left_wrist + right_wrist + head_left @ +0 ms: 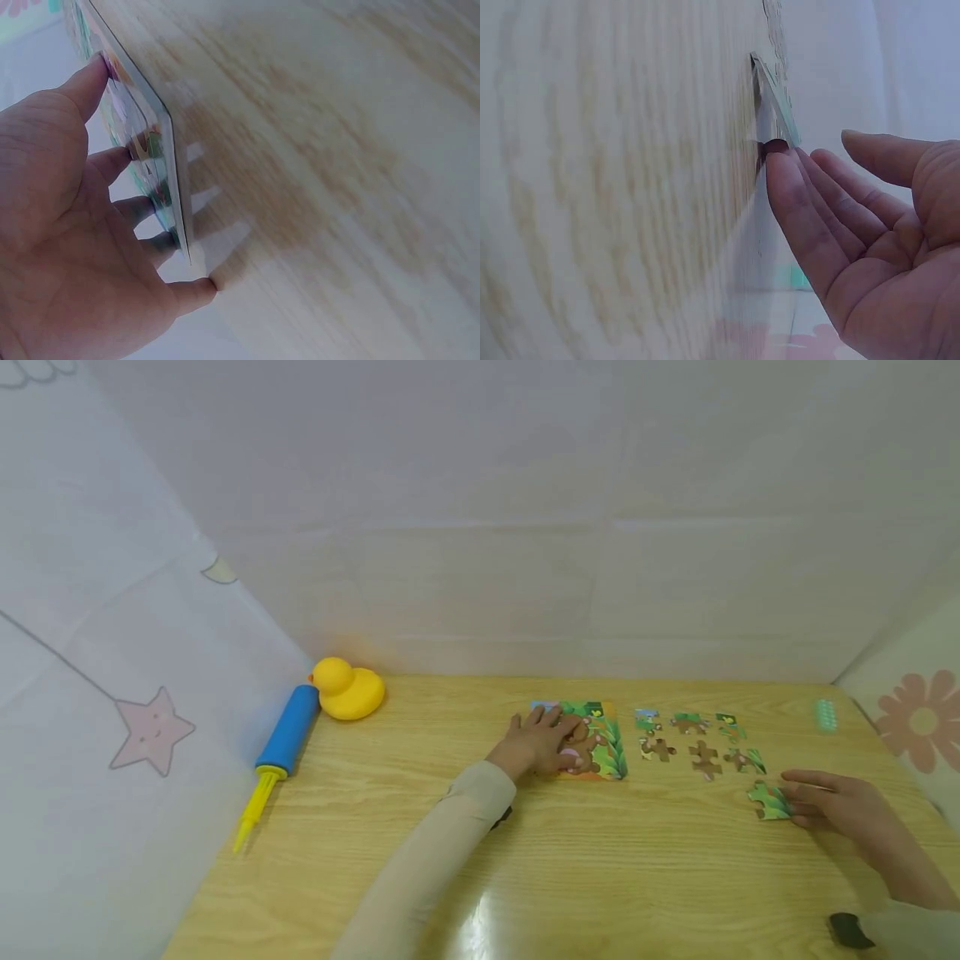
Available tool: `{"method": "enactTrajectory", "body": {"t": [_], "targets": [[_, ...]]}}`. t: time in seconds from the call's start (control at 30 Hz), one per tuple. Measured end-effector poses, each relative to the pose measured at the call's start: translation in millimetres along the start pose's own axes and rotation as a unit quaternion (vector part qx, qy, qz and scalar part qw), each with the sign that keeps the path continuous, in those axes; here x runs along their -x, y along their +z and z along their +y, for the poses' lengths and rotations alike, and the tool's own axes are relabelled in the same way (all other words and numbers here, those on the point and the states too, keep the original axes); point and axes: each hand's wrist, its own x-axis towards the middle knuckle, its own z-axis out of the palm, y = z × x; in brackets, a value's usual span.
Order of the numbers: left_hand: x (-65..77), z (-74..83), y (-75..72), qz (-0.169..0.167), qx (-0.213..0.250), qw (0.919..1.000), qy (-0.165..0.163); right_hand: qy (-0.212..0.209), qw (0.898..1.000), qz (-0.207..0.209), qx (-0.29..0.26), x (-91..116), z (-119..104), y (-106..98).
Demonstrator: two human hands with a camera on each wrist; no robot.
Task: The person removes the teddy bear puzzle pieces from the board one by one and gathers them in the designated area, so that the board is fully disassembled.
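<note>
My left hand (534,745) lies spread over a picture puzzle (613,752) with a brown animal and green leaves. In the left wrist view its thumb and several fingertips touch the top face of the puzzle (154,120), while the little finger reaches the table past the edge. To the right, the fingers of my right hand (847,806) touch one edge of a green jigsaw piece (769,802). The right wrist view has this piece (780,105) tilted, one side raised by the fingertips, with the thumb apart from it. Part of the puzzle is hidden under my left hand.
Several loose jigsaw pieces (705,760) lie in two rows right of the puzzle. A small mint-green item (826,715) sits at the far right. On the left are a yellow rubber duck (351,692) and a blue and yellow hand pump (290,731). White sheets (480,602) surround the wooden table (600,868).
</note>
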Motion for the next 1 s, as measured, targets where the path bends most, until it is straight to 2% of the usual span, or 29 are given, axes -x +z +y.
{"method": "enactTrajectory", "body": {"t": [0.2,0.53,0.83,1.0], "targets": [[-1.5,-0.4,0.5,-0.005,-0.007,1.0000,-0.005,-0.004,1.000,0.004,0.005,1,2,0],[-2.4,1.0,-1.8,0.004,-0.024,0.9997,0.005,-0.002,1.000,-0.003,0.026,0,0,0],[-3.8,2.3,-2.5,0.005,-0.040,0.9992,0.005,-0.040,0.999,-0.013,0.006,3,5,-7],[-5.1,0.0,-1.8,0.019,-0.056,0.9983,0.003,-0.063,0.997,-0.005,0.035,0,-5,-2]]}}
